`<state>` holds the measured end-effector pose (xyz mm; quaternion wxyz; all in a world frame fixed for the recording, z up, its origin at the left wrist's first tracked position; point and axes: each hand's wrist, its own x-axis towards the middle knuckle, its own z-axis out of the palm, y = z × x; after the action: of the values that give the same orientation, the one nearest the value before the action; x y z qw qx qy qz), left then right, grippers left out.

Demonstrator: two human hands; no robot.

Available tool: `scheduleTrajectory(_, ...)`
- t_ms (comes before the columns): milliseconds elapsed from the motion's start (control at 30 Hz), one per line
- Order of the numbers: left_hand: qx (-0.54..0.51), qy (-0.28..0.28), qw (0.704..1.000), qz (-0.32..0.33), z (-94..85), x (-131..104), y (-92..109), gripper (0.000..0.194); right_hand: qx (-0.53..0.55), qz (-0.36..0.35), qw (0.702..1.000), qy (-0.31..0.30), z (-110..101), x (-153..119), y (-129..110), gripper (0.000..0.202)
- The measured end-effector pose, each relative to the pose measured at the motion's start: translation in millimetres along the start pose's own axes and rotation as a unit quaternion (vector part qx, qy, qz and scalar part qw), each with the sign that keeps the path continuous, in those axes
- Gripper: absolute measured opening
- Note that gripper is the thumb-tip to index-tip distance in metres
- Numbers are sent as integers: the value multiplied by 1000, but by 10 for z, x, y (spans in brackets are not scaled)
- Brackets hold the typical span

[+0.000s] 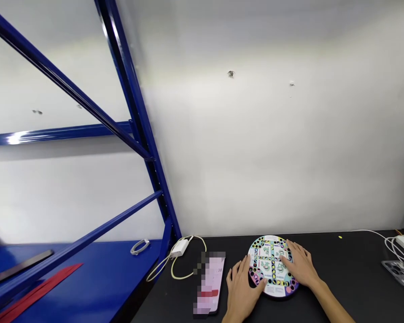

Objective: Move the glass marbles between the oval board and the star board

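Observation:
A round, multicoloured game board (272, 289) lies on the black table, printed with a cross of small circles and several pictures. My left hand (241, 289) is closed on its lower left edge, the thumb at the front rim and the fingers along the left side. At the right, my right hand (300, 264) grips the rim, its thumb lying over the board's top and its fingers reaching along the far right edge. Both hands cover parts of the rim. Whether small pieces sit in the circles is too fine to tell.
Left of the hands lies a phone (212, 282), partly blurred. Behind it are a white charger (180, 247) and its cable. A blue metal rack (144, 121) rises at the left. Another phone (402, 274) and white cables (390, 244) lie far right. A white wall (272, 157) stands behind.

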<state>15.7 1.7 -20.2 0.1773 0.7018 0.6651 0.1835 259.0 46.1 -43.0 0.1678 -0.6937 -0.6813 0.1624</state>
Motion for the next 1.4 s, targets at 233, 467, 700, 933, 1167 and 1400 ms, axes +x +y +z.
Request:
scheduleTrajectory(233,1,2,1000,6,57,30,-43,81,9,2,1000,-8,-11,6,5,72)
scheduleTrajectory(467,-11,3,1000,2,14,0,-17,79,33,-8,999,11,17,3,42,71)
scheduleTrajectory(700,-62,64,995,48,-36,-43,-17,80,223,0,971,82,49,77,61,79)
scheduleTrajectory(933,-148,140,963,175,11,-134,-73,57,564,-9,823,72,-746,-227,-55,50)
scheduleTrajectory(1167,-124,118,981,93,38,-114,33,54,415,-8,854,315,-1379,-899,279,43)
scheduleTrajectory(1400,-4,40,999,25,71,-71,10,52,68,-77,962,253,-680,-1032,715,23)
